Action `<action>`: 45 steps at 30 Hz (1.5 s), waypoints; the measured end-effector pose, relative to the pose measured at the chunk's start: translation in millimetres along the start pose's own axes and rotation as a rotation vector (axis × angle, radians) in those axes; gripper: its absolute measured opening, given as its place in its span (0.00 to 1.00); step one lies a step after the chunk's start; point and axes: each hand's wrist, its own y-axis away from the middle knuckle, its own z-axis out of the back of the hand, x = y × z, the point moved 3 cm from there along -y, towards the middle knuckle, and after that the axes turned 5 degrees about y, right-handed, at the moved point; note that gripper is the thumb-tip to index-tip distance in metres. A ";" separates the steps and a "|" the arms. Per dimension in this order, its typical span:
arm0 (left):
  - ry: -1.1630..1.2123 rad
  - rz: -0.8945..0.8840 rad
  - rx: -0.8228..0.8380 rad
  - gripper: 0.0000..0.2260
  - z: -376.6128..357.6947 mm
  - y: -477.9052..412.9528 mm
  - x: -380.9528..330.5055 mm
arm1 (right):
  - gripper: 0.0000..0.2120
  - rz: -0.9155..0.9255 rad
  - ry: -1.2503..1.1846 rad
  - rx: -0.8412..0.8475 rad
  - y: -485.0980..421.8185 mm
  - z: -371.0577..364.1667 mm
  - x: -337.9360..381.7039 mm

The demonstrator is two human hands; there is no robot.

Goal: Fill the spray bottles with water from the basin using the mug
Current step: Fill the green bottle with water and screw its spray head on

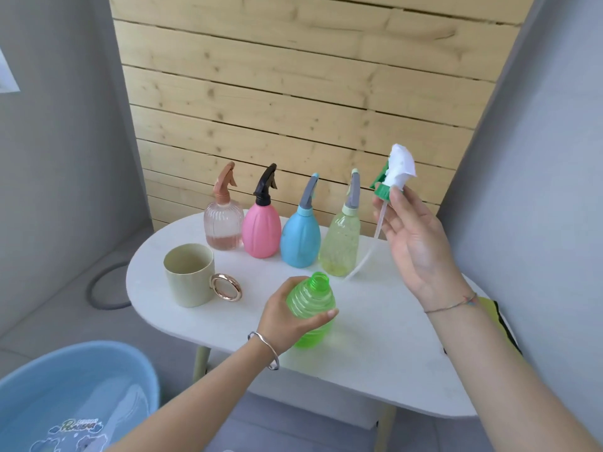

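Fingers (326, 313) of left hand (287, 316) are clasping upright, uncapped green bottle (311, 296); mug (189, 277) standing toward table's (375, 340) left end, nearer this hand; right hand (414, 243) pinching sprayer head (396, 171).

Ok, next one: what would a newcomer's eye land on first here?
The uncapped green bottle at the front of the table, gripped by the left hand, while the right hand holds a spray head aloft at right. Behind stand four capped spray bottles in a row; a blue basin of water sits lower left.
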 end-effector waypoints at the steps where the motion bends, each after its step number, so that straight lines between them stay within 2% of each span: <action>1: 0.001 -0.008 0.008 0.31 -2.1 -0.4 -0.3 | 0.06 0.014 -0.004 -0.001 -1.0 -0.8 1.4; 6: 0.020 -0.025 0.015 0.30 -6.8 0.4 1.6 | 0.08 0.068 -0.001 -0.002 -3.5 -5.8 1.2; 10: 0.020 -0.031 0.010 0.30 -6.1 1.4 3.4 | 0.24 0.073 0.082 0.017 -4.0 -13.5 -9.2; 12: 0.027 -0.027 0.016 0.30 -6.7 2.1 3.5 | 0.27 0.058 0.112 0.034 -3.2 -18.6 -18.8; 17: 0.032 -0.022 0.041 0.31 -7.5 1.1 5.4 | 0.16 -0.057 0.240 0.173 5.8 -23.4 -51.4; 24: 0.020 -0.005 0.147 0.31 -5.5 -0.6 2.9 | 0.15 -0.149 0.588 0.382 20.5 2.0 -67.5; 27: -0.004 0.016 0.249 0.35 -0.4 -2.5 7.0 | 0.14 -0.172 0.649 0.424 22.6 8.6 -69.9; 32: -0.067 0.032 0.413 0.37 12.0 -6.8 8.4 | 0.13 -0.157 0.692 0.445 18.3 8.8 -72.9; 38: -0.145 0.031 0.403 0.38 15.3 -10.2 8.8 | 0.20 -0.185 0.689 0.508 15.7 11.4 -76.9; 45: -0.168 0.016 0.347 0.37 12.1 -9.8 10.0 | 0.17 -0.096 0.747 0.410 17.7 10.6 -81.2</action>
